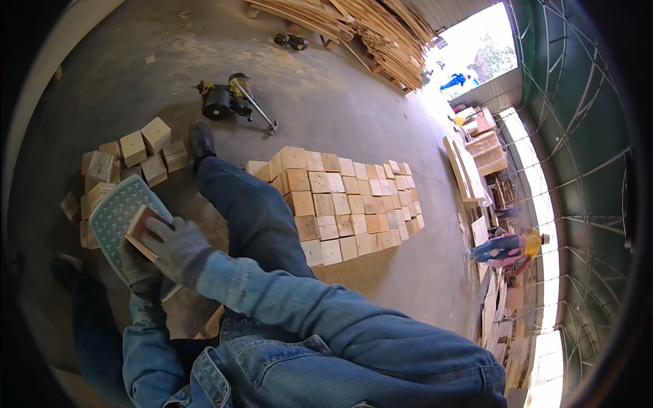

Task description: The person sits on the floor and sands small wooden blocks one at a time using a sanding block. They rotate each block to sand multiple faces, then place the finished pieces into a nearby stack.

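Both my hands wear grey work gloves and are at a small wooden block (pixel 141 223) with a reddish-brown upper face and pale sides. My left hand (pixel 141 266) grips it from the near side, its fingers partly hidden behind the block. Across the brown face lie the fingers of my right hand (pixel 180 250), bent over the block's edge. Just beneath is a pale green plastic stool (pixel 109 216) with a patterned top, between my legs. Whether the block touches the stool, I cannot tell.
Loose wooden blocks (pixel 134 148) lie heaped beyond the stool. Right of my leg stands a large stack of squared blocks (pixel 340 204). A black and yellow machine (pixel 221 100) with a metal bar sits on the floor ahead. Long timber (pixel 381 41) is piled behind; another person (pixel 507 246) stands far right.
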A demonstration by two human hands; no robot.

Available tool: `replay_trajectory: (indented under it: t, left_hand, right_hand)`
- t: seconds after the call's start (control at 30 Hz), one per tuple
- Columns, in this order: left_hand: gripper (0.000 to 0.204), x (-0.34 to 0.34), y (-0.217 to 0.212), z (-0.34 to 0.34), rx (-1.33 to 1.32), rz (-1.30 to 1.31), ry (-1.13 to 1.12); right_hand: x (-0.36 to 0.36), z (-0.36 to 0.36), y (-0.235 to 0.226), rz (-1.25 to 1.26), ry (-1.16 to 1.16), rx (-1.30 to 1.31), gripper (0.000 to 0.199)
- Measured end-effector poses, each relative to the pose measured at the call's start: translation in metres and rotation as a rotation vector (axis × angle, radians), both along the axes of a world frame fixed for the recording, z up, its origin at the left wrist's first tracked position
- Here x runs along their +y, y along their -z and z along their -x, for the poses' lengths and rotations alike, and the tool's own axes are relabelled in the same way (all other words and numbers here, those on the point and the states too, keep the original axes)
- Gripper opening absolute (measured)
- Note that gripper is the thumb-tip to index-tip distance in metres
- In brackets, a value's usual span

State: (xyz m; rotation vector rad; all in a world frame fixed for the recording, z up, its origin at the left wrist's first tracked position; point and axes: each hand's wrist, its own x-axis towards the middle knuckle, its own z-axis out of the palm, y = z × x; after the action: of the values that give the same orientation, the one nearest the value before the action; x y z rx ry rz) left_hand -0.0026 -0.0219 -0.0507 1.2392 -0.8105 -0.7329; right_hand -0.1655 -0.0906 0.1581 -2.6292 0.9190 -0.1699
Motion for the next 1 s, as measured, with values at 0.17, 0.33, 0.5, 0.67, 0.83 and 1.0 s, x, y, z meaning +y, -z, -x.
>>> replay_trajectory:
  t: [0.17,0.33,0.5,0.67,0.83,1.0]
  left_hand:
    - [0.079,0.0,-0.043,-0.001,-0.292,0.07,-0.02]
    - [0.087,0.001,-0.043,0.007,-0.677,-0.167,-0.123]
    - [0.098,0.002,-0.046,0.005,-0.701,-0.29,-0.133]
    - [0.097,0.0,-0.039,0.004,-0.561,-0.257,-0.129]
    - [0.097,0.0,-0.057,0.008,-0.772,-0.33,-0.186]
    - [0.096,0.001,-0.071,0.008,-0.778,-0.459,-0.162]
  right_hand:
    - [0.01,0.047,0.029,0.248,-0.175,-0.116,0.052]
    - [0.002,0.018,0.015,0.191,-0.085,-0.092,0.054]
    - [-0.046,-0.057,0.0,0.137,0.031,0.07,0.056]
    - [-0.063,-0.078,0.007,0.117,0.067,0.054,0.059]
    - [-0.03,0.0,0.015,0.149,0.039,-0.042,0.06]
    - [0.011,0.063,0.021,0.137,0.005,-0.12,0.06]
